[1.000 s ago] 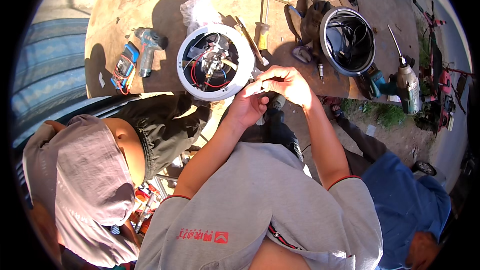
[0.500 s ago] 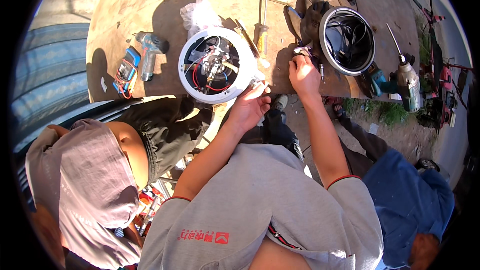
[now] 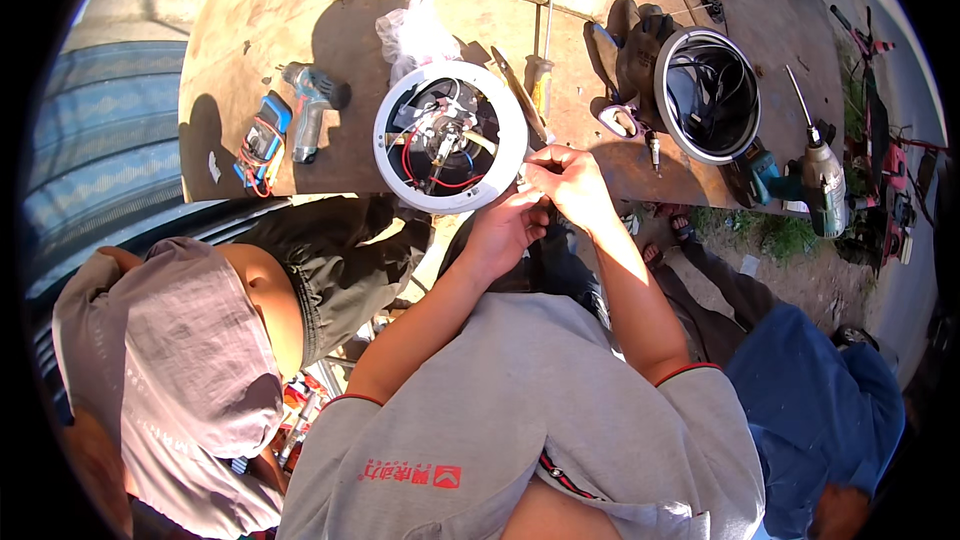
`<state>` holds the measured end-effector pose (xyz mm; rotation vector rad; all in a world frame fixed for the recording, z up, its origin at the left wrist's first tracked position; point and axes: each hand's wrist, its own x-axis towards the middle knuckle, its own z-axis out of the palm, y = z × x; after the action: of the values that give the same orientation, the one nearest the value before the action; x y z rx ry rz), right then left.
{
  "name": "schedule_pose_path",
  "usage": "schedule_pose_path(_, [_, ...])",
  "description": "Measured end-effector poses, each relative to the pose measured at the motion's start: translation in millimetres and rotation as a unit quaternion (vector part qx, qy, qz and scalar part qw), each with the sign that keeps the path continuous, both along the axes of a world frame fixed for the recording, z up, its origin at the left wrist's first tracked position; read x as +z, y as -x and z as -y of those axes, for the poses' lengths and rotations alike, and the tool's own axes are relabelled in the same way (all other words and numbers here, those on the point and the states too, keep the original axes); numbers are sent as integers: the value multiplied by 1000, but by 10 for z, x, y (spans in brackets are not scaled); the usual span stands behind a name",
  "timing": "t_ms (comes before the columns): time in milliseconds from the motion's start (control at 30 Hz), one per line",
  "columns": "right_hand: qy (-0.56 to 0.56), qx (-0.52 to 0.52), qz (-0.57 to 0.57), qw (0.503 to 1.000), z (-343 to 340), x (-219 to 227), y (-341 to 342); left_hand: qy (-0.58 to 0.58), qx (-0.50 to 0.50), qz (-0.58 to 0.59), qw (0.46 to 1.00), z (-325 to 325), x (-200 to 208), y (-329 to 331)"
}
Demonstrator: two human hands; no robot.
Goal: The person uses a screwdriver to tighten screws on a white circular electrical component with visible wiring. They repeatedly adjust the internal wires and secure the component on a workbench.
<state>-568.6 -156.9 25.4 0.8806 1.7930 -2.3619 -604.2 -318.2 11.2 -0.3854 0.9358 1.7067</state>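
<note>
A round white housing (image 3: 382, 145) sits near the table's front edge, with red, blue and pale wires and metal parts inside its ring. At its lower right rim my left hand (image 3: 508, 232) has its fingers curled inward. My right hand (image 3: 572, 183) meets it there, thumb and forefinger pinched together. Between the fingertips is something small and pale, too small to name. Just beyond the housing lie a long dark-bladed tool (image 3: 522, 95) and a screwdriver (image 3: 542, 90) with a yellowish handle.
A black bowl-shaped housing (image 3: 755, 110) holds coiled cables; dark gloves (image 3: 638, 45) lie beside it. Right of it is a power drill (image 3: 822, 185). Leftward lie a cordless driver (image 3: 308, 115), a multimeter (image 3: 262, 145) and a plastic bag (image 3: 412, 35). People stand on both sides.
My right hand has moved left from the small pale loop-shaped item near the black housing to my left hand. That item now lies uncovered on the table.
</note>
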Motion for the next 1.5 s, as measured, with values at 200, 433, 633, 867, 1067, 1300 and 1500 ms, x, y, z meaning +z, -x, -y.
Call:
schedule_pose_path(200, [-249, -23, -80, 965, 113, -12, -53, 8, -21, 7, 1000, 72, -56, 16])
schedule_pose_path(433, [-478, 9, -69, 875, 225, 178, -57, 70, -8, 3, 998, -55, 273, 31])
schedule_pose_path(633, [-328, -21, -19, 944, 237, 125, -53, 54, -110, 0, 992, 62, 297, 132])
schedule_pose_path(867, [-270, -54, -65, 959, 237, -44, -25, 120, -445, -410, 787, 307, 1360, 712])
schedule_pose_path(1067, [-352, -34, -95, 931, 250, 56, -10, 164, -289, -741, 584, -45, 1101, 1506])
schedule_pose_path(1300, [-384, 22, -3, 923, 225, 223, -8, 121, -424, -713, 545, -111, 793, 1662])
schedule_pose_path(1500, [-388, 54, 74, 917, 192, 377, 26, 73, -418, -687, 590, -119, 704, 1730])
